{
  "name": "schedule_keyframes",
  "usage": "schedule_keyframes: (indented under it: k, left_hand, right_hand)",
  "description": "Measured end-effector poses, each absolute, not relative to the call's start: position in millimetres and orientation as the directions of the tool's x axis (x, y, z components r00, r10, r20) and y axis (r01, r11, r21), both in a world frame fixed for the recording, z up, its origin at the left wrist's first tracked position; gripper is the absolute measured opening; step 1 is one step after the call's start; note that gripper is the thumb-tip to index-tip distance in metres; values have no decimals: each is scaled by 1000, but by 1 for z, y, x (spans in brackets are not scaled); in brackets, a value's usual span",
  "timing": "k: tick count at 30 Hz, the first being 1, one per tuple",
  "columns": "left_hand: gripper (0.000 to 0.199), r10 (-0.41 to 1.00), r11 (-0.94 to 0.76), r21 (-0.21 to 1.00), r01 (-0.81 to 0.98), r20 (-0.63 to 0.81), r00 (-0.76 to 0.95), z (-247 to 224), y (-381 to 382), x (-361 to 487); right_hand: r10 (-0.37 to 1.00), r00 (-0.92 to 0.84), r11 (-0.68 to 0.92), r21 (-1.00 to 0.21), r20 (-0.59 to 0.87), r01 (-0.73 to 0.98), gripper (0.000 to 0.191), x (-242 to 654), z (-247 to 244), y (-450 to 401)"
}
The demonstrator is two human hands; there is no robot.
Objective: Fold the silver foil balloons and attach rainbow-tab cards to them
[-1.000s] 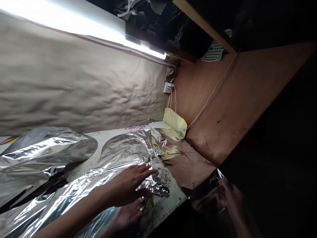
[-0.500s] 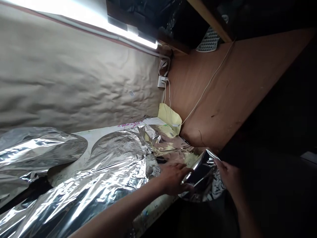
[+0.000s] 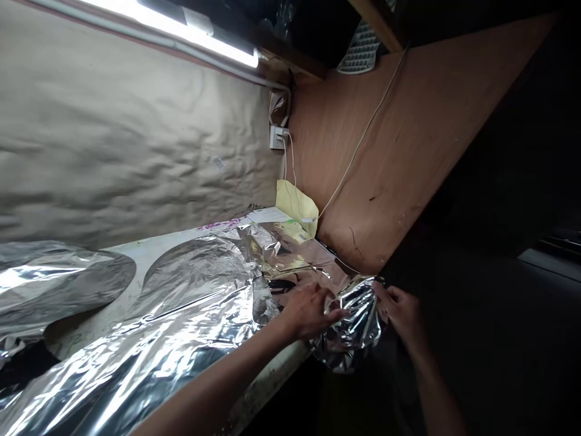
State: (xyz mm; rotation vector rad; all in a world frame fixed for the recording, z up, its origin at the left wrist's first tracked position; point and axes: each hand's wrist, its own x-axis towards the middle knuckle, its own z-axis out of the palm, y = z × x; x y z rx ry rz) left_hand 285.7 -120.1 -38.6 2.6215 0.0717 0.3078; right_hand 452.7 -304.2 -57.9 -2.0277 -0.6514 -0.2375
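Observation:
Silver foil fills the lower left of the view. A long creased foil sheet (image 3: 149, 339) lies over a white paint-marked board (image 3: 267, 390), and a rounded foil piece (image 3: 195, 266) lies beyond it. My left hand (image 3: 308, 312) and my right hand (image 3: 402, 315) face each other, and a crumpled bunch of foil (image 3: 356, 324) hangs between them past the board's edge. Each hand's fingers pinch one side of that bunch. Another rounded foil shape (image 3: 59, 278) lies at the far left.
Wrinkled kraft paper (image 3: 136, 139) covers the wall behind the board, beneath a lit tube lamp (image 3: 190, 30). A yellow paper sheet (image 3: 295, 206) sits at the corner by a plywood panel (image 3: 399, 151). A wall socket (image 3: 278, 137) and a pale cable (image 3: 363, 133) run nearby.
My hands have moved closer together, and the foil between them is now more crumpled. The whole scene has shifted up and left in the view.

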Motion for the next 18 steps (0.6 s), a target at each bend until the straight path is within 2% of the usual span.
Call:
schedule_keyframes:
  k: [2, 5, 7, 9, 11, 14, 16, 18]
  left_hand:
    - [55, 161, -851, 525, -13, 285, 945, -33, -131, 293]
    - [40, 239, -731, 682, 23, 224, 945, -35, -141, 309]
    - [33, 272, -489, 872, -24, 178, 946, -39, -140, 319]
    - [38, 303, -186, 975, -125, 178, 936, -43, -132, 324]
    - [48, 366, 27, 984, -179, 157, 917, -45, -118, 324]
    - [57, 502, 157, 964, -216, 110, 858, -40, -91, 316]
    - [59, 596, 229, 940, -254, 71, 800, -34, -68, 306]
    - [60, 673, 268, 917, -294, 40, 739, -28, -45, 290]
  right_hand:
    - [379, 808, -356, -735, 452, 578, 59, 451, -52, -293]
    - [423, 771, -269, -746, 476, 609, 56, 449, -43, -280]
    - [451, 772, -205, -791, 447, 577, 55, 450, -39, -278]
    - [449, 798, -147, -848, 402, 510, 53, 452, -39, -279]
    - [435, 833, -104, -900, 341, 423, 52, 456, -45, -282]
    - [415, 877, -136, -937, 241, 321, 51, 467, -61, -289]
    - [401, 885, -238, -906, 237, 350, 54, 478, -75, -295]
    - [387, 874, -361, -824, 294, 437, 60, 489, -87, -302]
